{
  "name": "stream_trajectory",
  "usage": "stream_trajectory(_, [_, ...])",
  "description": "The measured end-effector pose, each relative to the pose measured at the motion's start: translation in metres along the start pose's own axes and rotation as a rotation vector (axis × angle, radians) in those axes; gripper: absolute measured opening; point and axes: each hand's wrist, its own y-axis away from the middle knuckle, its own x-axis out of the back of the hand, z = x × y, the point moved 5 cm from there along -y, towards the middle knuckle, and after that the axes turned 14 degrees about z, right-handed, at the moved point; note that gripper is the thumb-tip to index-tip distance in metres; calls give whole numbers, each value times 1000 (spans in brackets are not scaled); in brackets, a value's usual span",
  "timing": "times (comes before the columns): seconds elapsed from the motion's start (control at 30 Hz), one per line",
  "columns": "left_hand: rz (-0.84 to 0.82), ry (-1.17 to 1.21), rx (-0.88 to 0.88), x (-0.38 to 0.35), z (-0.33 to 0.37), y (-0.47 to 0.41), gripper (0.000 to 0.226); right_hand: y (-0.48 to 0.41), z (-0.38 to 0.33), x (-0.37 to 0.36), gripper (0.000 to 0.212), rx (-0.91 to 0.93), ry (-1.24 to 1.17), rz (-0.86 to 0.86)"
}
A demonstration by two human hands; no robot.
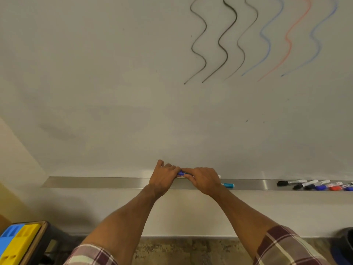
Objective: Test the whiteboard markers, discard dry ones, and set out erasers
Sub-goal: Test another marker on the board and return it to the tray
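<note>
Over the metal tray (107, 183) under the whiteboard (114, 73), my two hands meet on one blue marker (180, 173). My left hand (163, 177) grips its blue cap end and my right hand (204, 180) grips the barrel; most of the marker is hidden by my fingers. A light-blue capped marker (228, 185) lies in the tray just right of my right hand. Several capped markers (315, 185), black, blue and red, lie in a row at the tray's right end. Wavy black, blue and red test lines (261, 39) mark the board's upper right.
Blue and yellow erasers (17, 241) sit on a wooden-edged stand at the lower left. A dark round bin (345, 240) shows at the lower right edge. The floor below is speckled brown.
</note>
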Motion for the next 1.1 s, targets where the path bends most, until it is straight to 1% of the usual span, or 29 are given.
stream_trajectory(0.07, [35,-6,14,5,1,1,21,5,4,4,48,-72,-60,-23])
stream_trajectory(0.13, [111,-22,70,11,-1,3,23,5,5,13,49,-143,-119,-21])
stream_trajectory(0.2, [193,-63,114,18,-5,4,31,3,6,23,39,-188,-156,17])
stream_trajectory(0.23, [209,-77,132,22,-7,4,37,1,6,28,32,-194,-164,38])
stream_trajectory(0.33, [225,-109,149,38,-17,-4,52,-10,6,45,21,-124,-158,129])
stream_trajectory(0.47, [289,-176,140,73,-32,-36,58,-35,5,72,24,1,-267,331])
stream_trajectory(0.63, [459,-216,132,138,-57,-95,59,-81,-4,136,39,-32,-495,492])
stream_trajectory(0.7, [536,-226,112,167,-70,-119,58,-101,-9,166,41,-62,-569,554])
stream_trajectory(0.8, [639,-247,81,212,-94,-152,59,-126,-19,212,26,-53,-623,686])
stream_trajectory(0.93, [745,-273,72,267,-123,-193,59,-159,-36,265,10,108,-563,920])
stream_trajectory(1.0, [787,-267,83,288,-134,-210,60,-173,-46,287,14,146,-585,1001])
stream_trajectory(1.1, [834,-244,61,306,-146,-227,61,-187,-60,310,39,204,-619,1024])
